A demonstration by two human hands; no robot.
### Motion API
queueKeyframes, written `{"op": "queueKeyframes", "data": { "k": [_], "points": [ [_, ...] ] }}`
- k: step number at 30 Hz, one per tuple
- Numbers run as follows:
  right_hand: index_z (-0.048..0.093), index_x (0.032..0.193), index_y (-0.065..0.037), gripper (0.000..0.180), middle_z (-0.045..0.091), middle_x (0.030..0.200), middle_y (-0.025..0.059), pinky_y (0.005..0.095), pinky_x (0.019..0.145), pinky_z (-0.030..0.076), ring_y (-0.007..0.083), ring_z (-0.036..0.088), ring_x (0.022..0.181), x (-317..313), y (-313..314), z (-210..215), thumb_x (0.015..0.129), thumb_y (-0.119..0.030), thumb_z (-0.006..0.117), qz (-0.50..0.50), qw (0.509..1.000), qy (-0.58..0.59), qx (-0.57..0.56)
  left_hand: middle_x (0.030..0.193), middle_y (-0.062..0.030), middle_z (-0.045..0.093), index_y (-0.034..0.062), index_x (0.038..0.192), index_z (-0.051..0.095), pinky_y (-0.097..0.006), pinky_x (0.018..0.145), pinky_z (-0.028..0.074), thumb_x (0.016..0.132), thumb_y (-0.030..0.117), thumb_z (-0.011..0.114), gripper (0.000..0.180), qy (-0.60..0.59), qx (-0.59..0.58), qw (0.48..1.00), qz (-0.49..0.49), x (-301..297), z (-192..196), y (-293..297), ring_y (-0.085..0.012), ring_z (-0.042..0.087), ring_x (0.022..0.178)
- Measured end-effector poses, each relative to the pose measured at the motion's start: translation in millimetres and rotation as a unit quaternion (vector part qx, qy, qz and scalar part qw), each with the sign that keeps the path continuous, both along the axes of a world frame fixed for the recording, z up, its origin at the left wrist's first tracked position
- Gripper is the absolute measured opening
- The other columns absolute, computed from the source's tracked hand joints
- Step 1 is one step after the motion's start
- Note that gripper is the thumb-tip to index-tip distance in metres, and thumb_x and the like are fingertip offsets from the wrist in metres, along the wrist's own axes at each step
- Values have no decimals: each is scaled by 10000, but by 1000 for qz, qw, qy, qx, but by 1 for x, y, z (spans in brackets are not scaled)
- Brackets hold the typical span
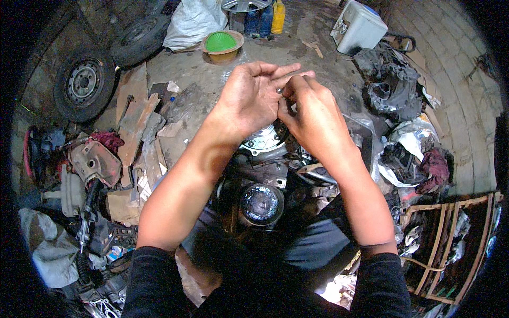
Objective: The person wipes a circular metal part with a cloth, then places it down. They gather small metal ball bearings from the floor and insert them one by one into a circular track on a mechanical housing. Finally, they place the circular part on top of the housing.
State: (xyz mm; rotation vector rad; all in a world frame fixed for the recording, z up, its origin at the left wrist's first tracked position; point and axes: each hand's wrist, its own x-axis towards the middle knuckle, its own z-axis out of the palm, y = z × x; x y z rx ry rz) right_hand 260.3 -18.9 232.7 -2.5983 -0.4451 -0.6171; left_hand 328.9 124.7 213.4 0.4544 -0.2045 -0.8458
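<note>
Both my hands are raised together above a silver metal housing (260, 146) with bolt holes round its flange. My left hand (249, 98) is turned palm up with its fingers stretched to the right. A small shiny metal piece (279, 91) shows beside its fingers, too small to name. Over those fingers, my right hand (314, 108) has thumb and fingertips pressed together in a pinch. Whatever it grips is hidden behind the fingers. Below the housing, between my knees, stands a round dark container (261, 204) with a glossy, oily-looking top.
A wheel with tyre (84, 84) leans at the far left. A green bowl (220, 42) sits in a brown basin ahead, near a yellow bottle (278, 17). Dark engine parts (389, 79) and a white box (359, 27) lie right. A wooden rack (445, 249) stands near right.
</note>
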Motion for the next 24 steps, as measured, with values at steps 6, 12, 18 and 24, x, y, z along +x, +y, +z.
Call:
{"op": "queueKeyframes", "data": {
  "k": [6,12,18,24],
  "points": [
    [579,892,37,194,637,846,230,454,706,518,419,646,807,1,-4,3,766,-39,706,6,999,-14,30,1448,-226,468,-76,1439,371,-473,1170,331,910,36,517,560,-99,6,995,21,-1,-5,-2,-335,475,1331],
    [613,906,56,235,660,892,280,493,755,529,452,661,877,0,-11,15,736,-75,708,33,991,48,118,1435,-236,464,-73,1456,335,-431,1157,372,931,-8,502,555,-51,5,998,34,-2,-5,1,-325,495,1312],
    [600,838,17,198,644,787,224,443,742,521,404,654,777,-6,-15,17,695,-77,700,139,975,152,83,1529,-242,328,-61,1501,205,-436,1176,353,929,-80,411,608,-39,-31,996,70,10,3,23,-370,388,1400],
    [600,896,7,174,638,860,186,512,874,444,381,630,923,-16,-2,8,744,-54,659,197,966,147,-86,1538,-245,313,-51,1486,273,-461,1191,324,915,-110,432,596,-44,-18,995,93,13,7,34,-371,344,1431]
  ]
}}
